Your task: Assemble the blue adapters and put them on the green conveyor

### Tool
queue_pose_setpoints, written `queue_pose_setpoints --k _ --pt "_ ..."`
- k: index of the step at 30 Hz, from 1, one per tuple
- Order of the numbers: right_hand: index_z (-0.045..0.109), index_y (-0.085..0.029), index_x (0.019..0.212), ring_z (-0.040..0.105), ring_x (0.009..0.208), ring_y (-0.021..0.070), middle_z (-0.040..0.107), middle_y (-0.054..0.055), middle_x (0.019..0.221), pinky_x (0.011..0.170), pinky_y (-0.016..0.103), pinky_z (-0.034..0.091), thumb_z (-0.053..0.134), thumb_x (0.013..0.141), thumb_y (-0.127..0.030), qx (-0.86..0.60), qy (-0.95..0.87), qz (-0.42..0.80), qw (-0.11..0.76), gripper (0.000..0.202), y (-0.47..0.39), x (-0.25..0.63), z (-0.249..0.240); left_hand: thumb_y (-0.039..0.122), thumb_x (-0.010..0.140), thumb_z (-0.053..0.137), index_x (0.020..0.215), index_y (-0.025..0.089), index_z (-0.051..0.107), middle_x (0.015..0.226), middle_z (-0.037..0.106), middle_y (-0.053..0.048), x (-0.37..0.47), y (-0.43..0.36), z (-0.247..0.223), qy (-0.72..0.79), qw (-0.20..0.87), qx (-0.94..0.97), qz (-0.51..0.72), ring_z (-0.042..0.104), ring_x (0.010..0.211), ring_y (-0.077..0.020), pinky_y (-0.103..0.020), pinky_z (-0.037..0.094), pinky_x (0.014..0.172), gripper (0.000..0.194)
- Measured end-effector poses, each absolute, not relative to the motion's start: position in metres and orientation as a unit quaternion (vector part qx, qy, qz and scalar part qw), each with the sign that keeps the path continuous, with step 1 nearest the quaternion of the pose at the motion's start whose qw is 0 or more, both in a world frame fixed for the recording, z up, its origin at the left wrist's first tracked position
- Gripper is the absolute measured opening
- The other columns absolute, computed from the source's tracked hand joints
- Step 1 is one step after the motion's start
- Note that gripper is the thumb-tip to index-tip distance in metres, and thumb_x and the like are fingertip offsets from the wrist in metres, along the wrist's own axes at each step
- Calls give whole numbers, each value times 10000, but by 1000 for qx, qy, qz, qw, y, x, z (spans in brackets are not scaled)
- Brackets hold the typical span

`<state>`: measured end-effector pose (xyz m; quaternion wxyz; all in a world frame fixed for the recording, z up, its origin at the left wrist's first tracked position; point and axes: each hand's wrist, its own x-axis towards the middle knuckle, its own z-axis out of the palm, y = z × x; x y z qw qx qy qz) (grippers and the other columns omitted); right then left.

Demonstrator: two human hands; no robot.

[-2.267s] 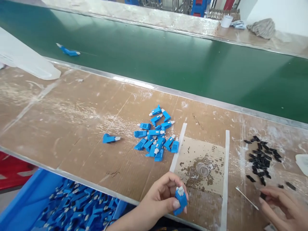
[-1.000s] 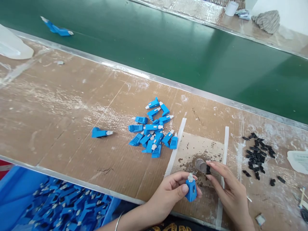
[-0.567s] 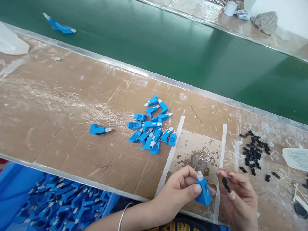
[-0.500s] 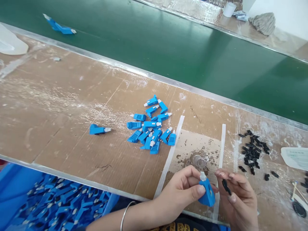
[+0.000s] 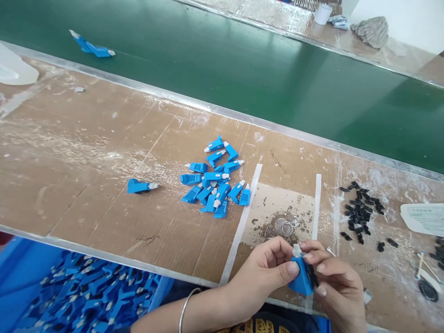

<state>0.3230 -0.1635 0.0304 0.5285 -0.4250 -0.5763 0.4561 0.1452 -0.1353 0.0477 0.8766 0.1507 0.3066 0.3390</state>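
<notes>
Near the bench's front edge, my left hand (image 5: 267, 273) grips a blue plastic part with a pale tip (image 5: 300, 278), its tip pointing up. Against the right side of that part, my right hand (image 5: 335, 277) pinches a small black piece (image 5: 312, 276), partly covered by the fingers. Just beyond both hands is a clear round disc (image 5: 283, 226) on a wet patch between two white tape strips. A pile of similar blue parts (image 5: 217, 180) lies to the left, with one single blue part (image 5: 141, 186) farther left. Small black pieces (image 5: 360, 212) are heaped on the right.
A blue bin (image 5: 159, 291) full of blue parts stands below the bench's front edge at left. Behind the bench runs a green belt (image 5: 208, 69) carrying a joined blue piece (image 5: 92, 46). Cotton swabs (image 5: 420, 264) and a black round lid (image 5: 428, 290) lie at right.
My right hand has moved left, bringing the black piece from a small gap away up against the blue part's side. The view has shifted slightly.
</notes>
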Motion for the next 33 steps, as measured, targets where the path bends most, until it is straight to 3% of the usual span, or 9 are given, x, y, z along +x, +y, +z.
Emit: queue_pose_setpoints --k 4,8,11,16,23,30,33 --pt "710 -337 1136 714 1014 264 771 29 1006 873 468 608 642 951 -305 -425 -642 397 499 199 -161 323 36 510 689 838 783 162 552 686 503 40 145 -137 46 323 873 159 328 389 631 -86 -218 327 620 460" --pt "671 -287 1244 690 1077 253 754 44 1084 939 473 575 569 984 -234 -435 -743 247 445 284 -161 323 47 538 693 826 769 154 551 675 507 35 143 -137 42 352 861 168 325 387 633 -88 -216 319 612 478" --pt "644 -269 1289 703 1043 264 756 53 1072 903 477 585 560 979 -230 -442 -777 172 414 323 -163 322 55 539 686 830 760 154 550 668 514 33 144 -138 42 353 863 170 319 390 626 -86 -213 323 609 483" --pt "699 -254 1164 712 987 266 762 60 1049 825 445 602 573 953 -191 -486 -742 166 430 253 -170 317 57 543 668 839 766 166 538 657 513 39 145 -139 44 355 860 180 319 403 618 -88 -216 343 605 493" --pt "597 -219 1318 587 1190 284 725 86 1162 866 445 559 560 933 -184 -498 -766 107 391 389 -183 306 47 552 705 809 774 161 549 675 517 34 142 -137 43 373 847 210 315 415 632 -89 -202 352 603 474" --pt "615 -223 1241 582 1203 248 727 80 1146 904 392 556 450 1015 -274 -482 -778 122 384 285 -187 316 42 559 672 825 752 168 559 663 531 31 133 -141 42 354 857 234 293 439 595 -87 -191 379 561 479" --pt "635 -237 1216 645 1084 226 717 66 1140 907 360 543 531 980 -213 -591 -717 84 360 259 -180 350 34 499 681 832 757 191 623 760 621 -5 112 -135 46 451 748 328 359 552 676 -141 -233 461 605 380"
